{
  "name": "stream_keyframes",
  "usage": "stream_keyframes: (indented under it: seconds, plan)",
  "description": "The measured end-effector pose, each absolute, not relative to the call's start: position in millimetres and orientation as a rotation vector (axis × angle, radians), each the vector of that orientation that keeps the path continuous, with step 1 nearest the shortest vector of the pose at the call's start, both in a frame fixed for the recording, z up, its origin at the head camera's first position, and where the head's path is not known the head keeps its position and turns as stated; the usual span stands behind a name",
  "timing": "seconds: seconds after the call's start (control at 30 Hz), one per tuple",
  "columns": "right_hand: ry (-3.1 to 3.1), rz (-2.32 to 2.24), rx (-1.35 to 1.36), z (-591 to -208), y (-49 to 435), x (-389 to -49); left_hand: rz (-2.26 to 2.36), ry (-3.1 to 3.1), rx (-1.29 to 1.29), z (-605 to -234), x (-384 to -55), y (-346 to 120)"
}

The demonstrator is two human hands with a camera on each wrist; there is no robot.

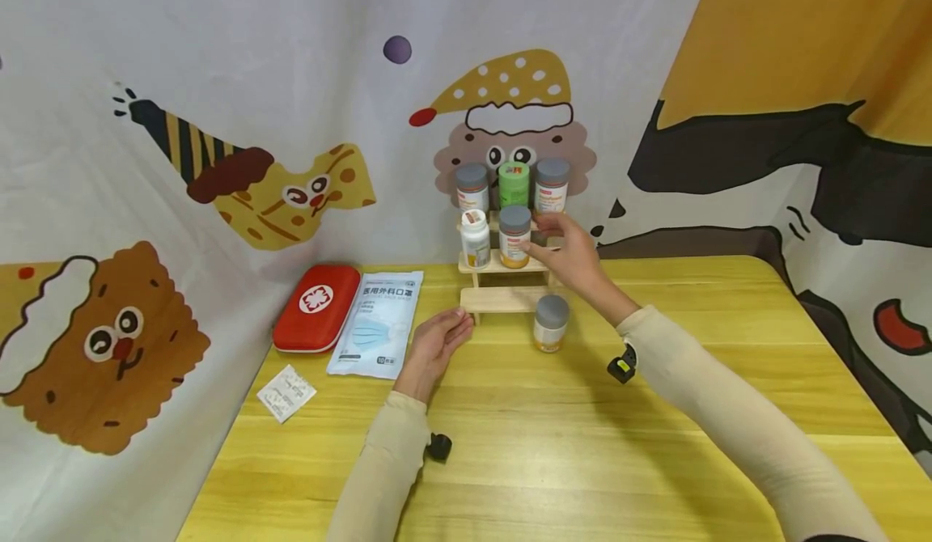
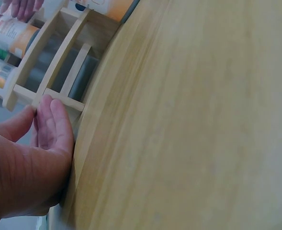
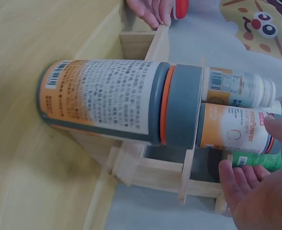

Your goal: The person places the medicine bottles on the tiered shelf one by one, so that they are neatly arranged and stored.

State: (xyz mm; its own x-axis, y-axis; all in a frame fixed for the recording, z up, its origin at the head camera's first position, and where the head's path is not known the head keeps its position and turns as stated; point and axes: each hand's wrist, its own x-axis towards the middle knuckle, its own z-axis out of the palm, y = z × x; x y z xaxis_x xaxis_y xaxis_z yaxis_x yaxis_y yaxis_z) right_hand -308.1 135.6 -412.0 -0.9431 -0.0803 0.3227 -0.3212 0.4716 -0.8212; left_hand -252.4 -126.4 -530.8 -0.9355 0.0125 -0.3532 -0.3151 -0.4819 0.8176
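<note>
A small stepped wooden rack (image 1: 502, 299) stands against the curtain. My left hand (image 1: 437, 341) pinches the left end of its lowest step between thumb and fingers (image 2: 46, 120). On the middle step are a white bottle (image 1: 476, 243) and a grey-capped supplement bottle (image 1: 514, 239). My right hand (image 1: 575, 259) is at the right of that supplement bottle, its thumb (image 3: 277, 128) close to or touching it and its fingers spread. The top step bears two grey-capped bottles (image 1: 551, 186) and a green one (image 1: 514, 184). Another grey-capped supplement bottle (image 1: 550, 323) stands on the table before the rack.
Left of the rack lie a red first-aid case (image 1: 316, 307), a blue-white mask packet (image 1: 376, 323) and a small white sachet (image 1: 287, 393). A patterned curtain (image 1: 306, 57) hangs right behind the wooden table (image 1: 553, 445).
</note>
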Motion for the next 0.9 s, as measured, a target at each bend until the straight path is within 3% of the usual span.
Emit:
stream_keyframes:
  seconds: [0.9]
  plan:
    - [-2.595, 1.580, 0.599, -456, 183, -272, 2.518, 1.467, -0.464, -530, -251, -126]
